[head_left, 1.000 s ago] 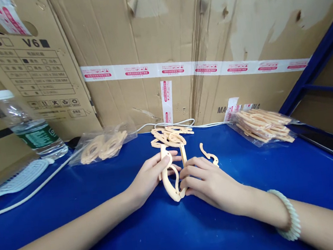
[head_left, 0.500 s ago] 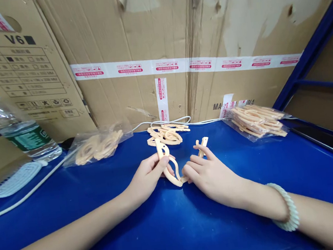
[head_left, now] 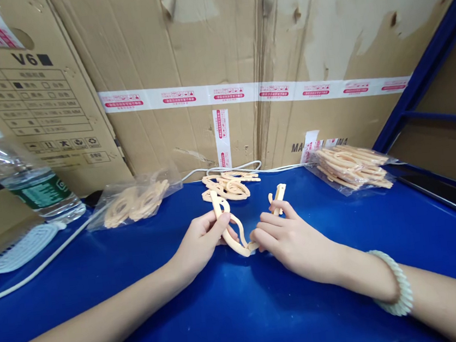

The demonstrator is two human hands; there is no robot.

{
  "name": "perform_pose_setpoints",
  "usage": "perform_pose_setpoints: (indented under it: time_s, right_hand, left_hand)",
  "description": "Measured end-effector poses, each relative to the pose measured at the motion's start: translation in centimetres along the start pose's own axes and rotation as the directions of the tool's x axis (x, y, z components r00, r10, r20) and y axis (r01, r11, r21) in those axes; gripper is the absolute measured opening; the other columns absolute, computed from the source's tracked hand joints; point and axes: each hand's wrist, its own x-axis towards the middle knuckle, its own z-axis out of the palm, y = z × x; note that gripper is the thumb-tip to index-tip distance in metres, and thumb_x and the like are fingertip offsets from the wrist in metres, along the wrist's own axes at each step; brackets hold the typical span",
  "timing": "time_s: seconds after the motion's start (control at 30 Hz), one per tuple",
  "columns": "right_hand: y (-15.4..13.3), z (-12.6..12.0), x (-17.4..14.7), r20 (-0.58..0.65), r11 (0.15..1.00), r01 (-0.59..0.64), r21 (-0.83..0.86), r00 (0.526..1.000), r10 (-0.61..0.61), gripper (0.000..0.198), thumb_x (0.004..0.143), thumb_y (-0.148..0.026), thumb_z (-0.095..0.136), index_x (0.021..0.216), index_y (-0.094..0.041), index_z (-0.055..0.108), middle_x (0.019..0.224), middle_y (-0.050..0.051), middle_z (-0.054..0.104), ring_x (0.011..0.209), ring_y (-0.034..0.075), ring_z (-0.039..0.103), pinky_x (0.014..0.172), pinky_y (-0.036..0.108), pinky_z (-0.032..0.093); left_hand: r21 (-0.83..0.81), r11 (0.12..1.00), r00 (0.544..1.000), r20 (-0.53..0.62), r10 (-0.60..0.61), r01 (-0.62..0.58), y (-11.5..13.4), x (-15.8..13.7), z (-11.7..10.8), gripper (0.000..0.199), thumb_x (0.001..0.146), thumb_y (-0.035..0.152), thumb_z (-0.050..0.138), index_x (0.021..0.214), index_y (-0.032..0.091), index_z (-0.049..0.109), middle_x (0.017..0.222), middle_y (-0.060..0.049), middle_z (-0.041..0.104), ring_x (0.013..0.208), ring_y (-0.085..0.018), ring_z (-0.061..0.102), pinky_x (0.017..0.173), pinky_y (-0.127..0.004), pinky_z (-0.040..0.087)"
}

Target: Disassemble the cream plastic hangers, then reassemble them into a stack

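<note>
Between thumb and fingers, my left hand (head_left: 204,234) is closed on a beige curved piece (head_left: 236,246) with a small hole near its top and a looped outline. My right hand (head_left: 291,238) is closed round a second beige piece (head_left: 281,190), whose upper end stands out above the fingers. That piece's lower end touches or joins the first one at the bottom, in front of my right fingertips. Most of the right piece is hidden by my hand. Just behind both hands lies a loose pile of similar beige pieces (head_left: 230,188).
Clear bags of beige pieces lie at left (head_left: 135,203) and right (head_left: 353,165). Along the left are a water bottle (head_left: 43,189), a pale hairbrush (head_left: 26,246) and a white cable (head_left: 38,275). A phone (head_left: 449,195) lies far right. Cardboard (head_left: 191,137) backs the blue table (head_left: 244,317).
The fingers of my right hand have curled slightly, and the upper end of its piece has turned a little. My left hand keeps its hold, almost still.
</note>
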Motion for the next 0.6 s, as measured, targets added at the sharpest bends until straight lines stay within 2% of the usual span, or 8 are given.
perform_pose_setpoints:
  time_s: [0.27,0.43,0.5,0.6]
  right_hand:
    - [0.2,-0.1,0.1,-0.012,0.999,0.047,0.013,0.999,-0.047,0.039,0.102,-0.009,0.024,0.078,-0.017,0.055,0.068,0.000,0.056,0.069,0.016,0.046,0.092,0.038,0.025]
    - [0.5,-0.6,0.0,-0.082,0.989,0.117,-0.085,0.989,-0.124,0.036,0.101,-0.009,0.029,0.076,-0.018,0.053,0.066,0.000,0.057,0.068,0.016,0.047,0.084,0.035,0.026]
    - [1.0,-0.9,-0.1,-0.108,0.995,0.094,-0.037,0.989,-0.098,0.033,0.102,-0.011,0.031,0.080,-0.018,0.054,0.070,0.000,0.061,0.072,0.016,0.050,0.084,0.035,0.025]
    - [2.3,-1.2,-0.4,-0.110,0.993,-0.011,0.119,0.994,0.024,0.022,0.101,-0.010,0.035,0.095,-0.018,0.054,0.083,0.002,0.066,0.080,0.015,0.054,0.091,0.038,0.024]
  left_hand:
    - [0.016,1.000,1.000,-0.003,-0.005,0.005,0.0,-0.1,-0.1,0.028,0.086,0.041,0.065,0.082,0.014,0.065,0.064,-0.002,0.068,0.059,-0.017,0.067,0.064,-0.029,0.055]
    - [-0.099,0.994,0.997,-0.050,-0.052,0.046,0.0,0.0,-0.2,0.030,0.087,0.043,0.063,0.077,0.015,0.061,0.054,0.001,0.062,0.049,-0.014,0.061,0.056,-0.026,0.052]
    - [-0.153,0.987,0.994,-0.090,-0.057,0.042,0.2,0.0,-0.3,0.030,0.087,0.043,0.063,0.075,0.015,0.060,0.051,0.002,0.058,0.047,-0.012,0.057,0.054,-0.025,0.051]
    - [-0.186,0.982,0.997,-0.069,-0.042,0.028,0.4,0.1,-0.2,0.030,0.088,0.041,0.063,0.076,0.014,0.060,0.055,0.001,0.061,0.052,-0.013,0.060,0.059,-0.026,0.054]
